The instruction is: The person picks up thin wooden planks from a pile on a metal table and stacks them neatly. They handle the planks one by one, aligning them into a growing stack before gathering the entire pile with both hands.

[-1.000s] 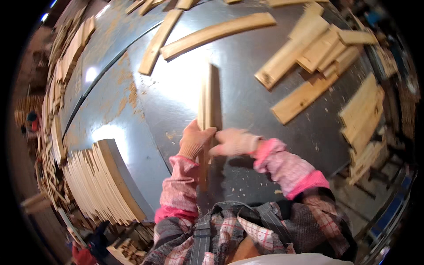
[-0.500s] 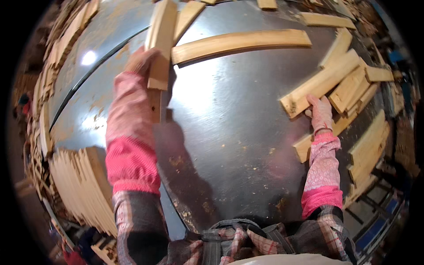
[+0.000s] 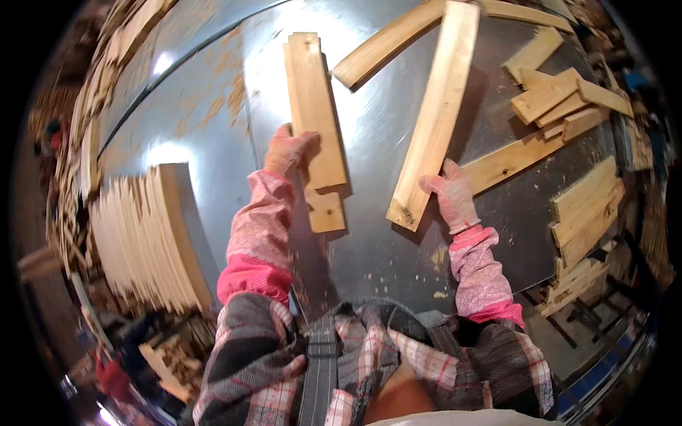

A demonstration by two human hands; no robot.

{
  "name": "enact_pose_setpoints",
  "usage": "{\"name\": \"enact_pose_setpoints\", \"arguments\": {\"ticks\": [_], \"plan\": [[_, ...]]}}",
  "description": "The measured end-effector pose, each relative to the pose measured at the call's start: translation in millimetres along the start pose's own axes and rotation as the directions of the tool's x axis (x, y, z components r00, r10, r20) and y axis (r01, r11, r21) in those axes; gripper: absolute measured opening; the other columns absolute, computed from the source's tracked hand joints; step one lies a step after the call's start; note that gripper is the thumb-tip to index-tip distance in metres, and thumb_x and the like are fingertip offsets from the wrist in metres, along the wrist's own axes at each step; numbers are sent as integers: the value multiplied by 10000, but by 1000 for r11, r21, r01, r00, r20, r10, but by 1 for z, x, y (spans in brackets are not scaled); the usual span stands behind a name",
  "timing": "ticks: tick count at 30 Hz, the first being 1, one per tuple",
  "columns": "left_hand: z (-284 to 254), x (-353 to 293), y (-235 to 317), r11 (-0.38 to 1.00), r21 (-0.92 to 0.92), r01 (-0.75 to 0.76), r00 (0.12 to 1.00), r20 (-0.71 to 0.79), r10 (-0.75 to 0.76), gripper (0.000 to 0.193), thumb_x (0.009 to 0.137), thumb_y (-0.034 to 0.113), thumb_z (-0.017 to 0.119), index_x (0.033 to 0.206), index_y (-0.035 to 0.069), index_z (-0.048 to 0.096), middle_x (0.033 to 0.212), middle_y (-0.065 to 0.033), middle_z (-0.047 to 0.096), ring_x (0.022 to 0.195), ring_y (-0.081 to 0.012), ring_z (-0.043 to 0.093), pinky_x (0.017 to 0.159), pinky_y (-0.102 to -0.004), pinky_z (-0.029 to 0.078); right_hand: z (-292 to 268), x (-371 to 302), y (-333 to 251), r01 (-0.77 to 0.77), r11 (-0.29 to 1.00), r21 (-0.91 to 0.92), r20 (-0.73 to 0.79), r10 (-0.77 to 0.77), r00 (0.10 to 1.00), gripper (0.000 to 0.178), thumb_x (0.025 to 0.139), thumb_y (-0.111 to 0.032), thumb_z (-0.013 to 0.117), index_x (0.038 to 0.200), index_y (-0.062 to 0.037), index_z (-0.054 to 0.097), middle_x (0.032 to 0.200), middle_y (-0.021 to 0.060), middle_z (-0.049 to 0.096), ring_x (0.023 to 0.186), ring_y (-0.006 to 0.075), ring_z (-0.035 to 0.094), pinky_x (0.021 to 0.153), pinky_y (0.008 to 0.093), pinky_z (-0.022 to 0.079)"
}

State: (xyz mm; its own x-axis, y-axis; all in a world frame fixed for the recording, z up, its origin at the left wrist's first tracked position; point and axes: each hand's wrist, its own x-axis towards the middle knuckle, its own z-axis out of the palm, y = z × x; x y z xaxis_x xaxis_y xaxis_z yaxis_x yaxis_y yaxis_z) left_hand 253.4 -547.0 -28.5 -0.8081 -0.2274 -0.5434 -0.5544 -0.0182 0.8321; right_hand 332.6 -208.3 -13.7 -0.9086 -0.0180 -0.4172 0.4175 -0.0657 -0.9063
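Note:
My left hand (image 3: 290, 150), in a pale pink glove, is closed round the left edge of a short wooden board (image 3: 316, 113). That board lies on another board (image 3: 325, 211), whose near end sticks out below it. In my right hand (image 3: 451, 195), also gloved, is the near end of a long wooden plank (image 3: 437, 113), pinched at its right edge with a dark knot close by. The plank slants up and to the right, casting a shadow on the dark metal table (image 3: 362, 263).
A curved board (image 3: 387, 42) lies beyond my hands. Several offcuts (image 3: 554, 99) are heaped at the far right, with a long board (image 3: 508, 163) under them. A row of stacked boards (image 3: 145, 241) stands at left, another stack (image 3: 590, 206) at right.
My right hand has drawn the long plank off the right-hand heap toward the middle. My left hand and its boards have come nearer and rightward. The curved board now lies at a steeper slant.

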Motion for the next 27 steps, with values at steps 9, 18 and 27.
{"name": "enact_pose_setpoints", "arguments": {"ticks": [9, 18, 27], "plan": [[-14, -189, -68, 936, 332, 116, 963, -269, -24, 674, 717, 356, 890, 1215, -15, 628, 1140, -224, 705, 1058, -349, 705, 933, -412, 561, 131, -94, 50, 263, 617, -742, 383, 67, 921, 515, 840, -315, 722, 1293, -83, 648, 1137, 208, 721, 1049, 409, 690, 964, 453, 543], [-40, -204, -75, 641, 763, 86, 984, -165, 65, 1125, 762, 394, 783, 1600, -52, 178, 1459, -287, 486, 1360, -398, 502, 1138, -458, 425, 167, -143, 41, 76, 812, -579, 577, 342, 742, 384, 917, -235, 656, 1228, -10, 655, 1018, 114, 736, 880, 208, 674, 812, 331, 528], [-279, -192, -126, 689, 704, 169, 892, -407, 197, 931, 785, 392, 832, 1518, 15, 399, 1392, -228, 549, 1288, -374, 560, 1084, -475, 468, 142, -132, 95, -216, 832, -511, 214, 366, 906, 386, 914, -115, 666, 1286, -15, 654, 866, -8, 645, 693, 81, 581, 596, 233, 482]]}}
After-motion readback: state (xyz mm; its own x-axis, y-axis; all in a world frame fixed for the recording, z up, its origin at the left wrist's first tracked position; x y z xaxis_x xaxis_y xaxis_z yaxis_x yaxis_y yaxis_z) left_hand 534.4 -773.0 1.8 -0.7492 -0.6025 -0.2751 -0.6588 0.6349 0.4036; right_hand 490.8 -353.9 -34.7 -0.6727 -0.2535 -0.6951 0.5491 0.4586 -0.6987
